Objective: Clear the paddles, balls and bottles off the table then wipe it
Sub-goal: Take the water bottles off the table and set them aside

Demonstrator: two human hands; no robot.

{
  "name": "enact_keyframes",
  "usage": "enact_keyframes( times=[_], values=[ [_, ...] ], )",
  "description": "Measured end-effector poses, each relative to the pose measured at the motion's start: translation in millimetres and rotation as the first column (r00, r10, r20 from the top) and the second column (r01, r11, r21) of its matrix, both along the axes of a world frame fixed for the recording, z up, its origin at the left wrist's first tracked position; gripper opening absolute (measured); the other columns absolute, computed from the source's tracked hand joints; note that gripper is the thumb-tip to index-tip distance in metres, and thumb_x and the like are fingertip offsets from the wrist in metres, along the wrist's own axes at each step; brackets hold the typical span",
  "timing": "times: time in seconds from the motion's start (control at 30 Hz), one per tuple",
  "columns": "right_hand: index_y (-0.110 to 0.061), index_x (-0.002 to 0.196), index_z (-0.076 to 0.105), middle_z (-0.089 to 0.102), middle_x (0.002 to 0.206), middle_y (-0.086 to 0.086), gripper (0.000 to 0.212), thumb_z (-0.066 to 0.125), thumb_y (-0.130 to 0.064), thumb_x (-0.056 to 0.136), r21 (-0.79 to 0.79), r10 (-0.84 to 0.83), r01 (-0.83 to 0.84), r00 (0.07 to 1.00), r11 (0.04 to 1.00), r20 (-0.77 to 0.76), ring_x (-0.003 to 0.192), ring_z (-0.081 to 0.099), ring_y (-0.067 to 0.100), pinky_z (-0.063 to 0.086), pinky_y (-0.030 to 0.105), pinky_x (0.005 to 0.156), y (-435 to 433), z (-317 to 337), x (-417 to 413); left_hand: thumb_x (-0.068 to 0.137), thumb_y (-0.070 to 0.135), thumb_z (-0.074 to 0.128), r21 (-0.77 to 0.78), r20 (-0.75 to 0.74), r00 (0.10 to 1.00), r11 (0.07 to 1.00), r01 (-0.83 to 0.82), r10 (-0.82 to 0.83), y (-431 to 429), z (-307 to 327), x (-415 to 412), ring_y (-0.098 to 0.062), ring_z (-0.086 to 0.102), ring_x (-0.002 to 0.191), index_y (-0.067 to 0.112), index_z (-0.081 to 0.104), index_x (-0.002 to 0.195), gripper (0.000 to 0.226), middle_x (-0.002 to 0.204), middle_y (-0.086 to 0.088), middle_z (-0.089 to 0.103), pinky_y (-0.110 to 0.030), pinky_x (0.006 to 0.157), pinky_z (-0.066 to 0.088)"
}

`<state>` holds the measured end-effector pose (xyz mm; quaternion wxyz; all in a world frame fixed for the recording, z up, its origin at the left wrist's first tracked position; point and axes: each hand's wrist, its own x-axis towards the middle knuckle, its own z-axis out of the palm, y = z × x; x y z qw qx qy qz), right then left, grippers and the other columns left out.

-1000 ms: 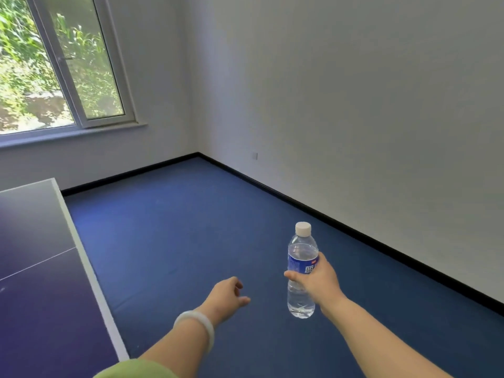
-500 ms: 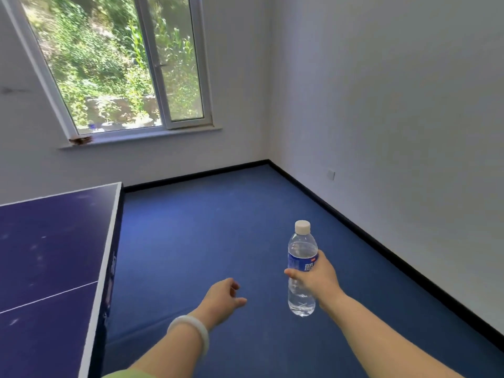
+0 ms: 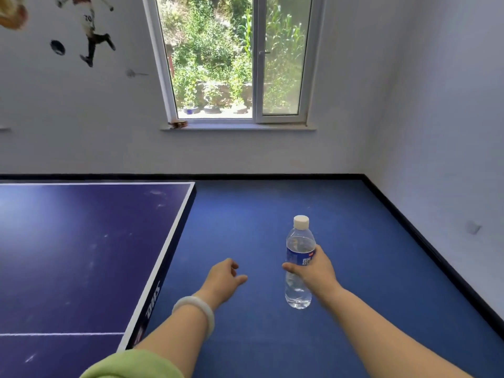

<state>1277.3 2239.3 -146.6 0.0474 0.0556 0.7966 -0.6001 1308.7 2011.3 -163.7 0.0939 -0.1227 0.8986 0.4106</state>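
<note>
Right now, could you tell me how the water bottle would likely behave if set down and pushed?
The bottle, held by the right hand, is tall and narrow, so it would probably tip easily. Round-bodied, it would likely roll once down.

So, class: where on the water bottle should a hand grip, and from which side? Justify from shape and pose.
Grip the water bottle around its labelled middle, from the side. It is upright, round and slim enough to encircle; the small cap offers little hold. The right hand holds it so, from its right.
</note>
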Motion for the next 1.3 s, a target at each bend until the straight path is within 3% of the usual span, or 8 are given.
enact_keyframes(
  times=[0.17,0.3,0.43,0.57,0.73,0.87,1.0,1.3],
  values=[
    [-0.019,0.103,0.054,0.066,0.098,-0.001,0.055,0.091,-0.019,0.063,0.011,0.02,-0.02,1.0,1.0,0.018,0.089,0.065,0.017,0.055,0.034,0.075,-47,14,-141,0.092,0.034,0.063,-0.01,0.016,0.999,0.999,-0.044,0.044,-53,13,-134,-0.012,0.056,0.094,0.013,0.052,0.125,0.041,0.109,0.001,0.055,-0.022,0.077,0.044],
    [-0.024,0.101,0.053,0.065,0.096,-0.004,0.053,0.09,-0.019,0.064,-0.008,0.018,-0.018,1.0,1.0,0.009,0.086,0.064,0.012,0.048,0.025,0.063,-68,20,-248,0.093,0.034,0.062,-0.033,0.012,0.999,0.998,-0.052,0.052,-73,21,-242,-0.014,0.056,0.095,0.013,0.051,0.125,0.04,0.11,0.0,0.055,-0.023,0.076,0.042],
    [-0.023,0.1,0.053,0.066,0.097,-0.003,0.052,0.09,-0.018,0.065,-0.012,0.053,-0.053,0.999,0.999,0.005,0.087,0.064,0.013,0.048,0.025,0.065,-85,13,-356,0.093,0.035,0.062,-0.025,0.003,0.997,0.997,-0.073,0.074,-83,15,-344,-0.01,0.054,0.091,0.014,0.051,0.125,0.04,0.11,0.002,0.055,-0.018,0.069,0.039],
    [-0.02,0.102,0.053,0.065,0.097,-0.002,0.053,0.089,-0.017,0.065,-0.015,0.111,-0.111,0.994,0.994,-0.007,0.088,0.064,0.015,0.05,0.029,0.07,-103,6,-473,0.093,0.035,0.062,-0.028,-0.014,0.992,0.992,-0.126,0.125,-96,10,-450,-0.012,0.055,0.093,0.013,0.051,0.125,0.04,0.11,0.001,0.055,-0.02,0.073,0.041],
    [-0.021,0.102,0.053,0.064,0.097,-0.004,0.05,0.088,-0.018,0.066,-0.008,0.218,-0.218,0.976,0.976,0.029,0.085,0.062,0.01,0.046,0.023,0.062,-131,12,-613,0.092,0.036,0.062,-0.026,0.002,0.972,0.971,-0.236,0.236,-122,14,-566,-0.011,0.056,0.092,0.014,0.051,0.125,0.04,0.108,0.002,0.056,-0.018,0.068,0.041],
    [-0.02,0.106,0.052,0.063,0.1,-0.003,0.053,0.088,-0.018,0.068,0.026,0.298,-0.3,0.953,0.954,0.058,0.09,0.062,0.014,0.049,0.028,0.07,-168,15,-709,0.093,0.037,0.062,-0.004,0.006,0.95,0.95,-0.312,0.312,-149,15,-644,-0.01,0.055,0.092,0.015,0.051,0.124,0.04,0.11,0.002,0.056,-0.016,0.066,0.039],
    [-0.02,0.105,0.053,0.064,0.097,-0.004,0.053,0.088,-0.02,0.066,0.05,0.34,-0.343,0.938,0.938,0.066,0.087,0.062,0.013,0.049,0.029,0.069,-218,11,-799,0.092,0.035,0.064,0.011,0.021,0.931,0.931,-0.364,0.364,-189,5,-724,-0.013,0.056,0.096,0.014,0.052,0.124,0.04,0.11,0.001,0.057,-0.021,0.076,0.041],
    [-0.02,0.106,0.056,0.067,0.099,-0.003,0.053,0.089,-0.017,0.065,0.093,0.35,-0.355,0.935,0.93,0.06,0.091,0.065,0.015,0.053,0.035,0.083,-353,9,-1015,0.091,0.034,0.064,0.038,0.02,0.935,0.934,-0.355,0.354,-327,-4,-937,-0.013,0.058,0.095,0.015,0.054,0.12,0.037,0.107,0.002,0.057,-0.022,0.079,0.045]
  ],
)
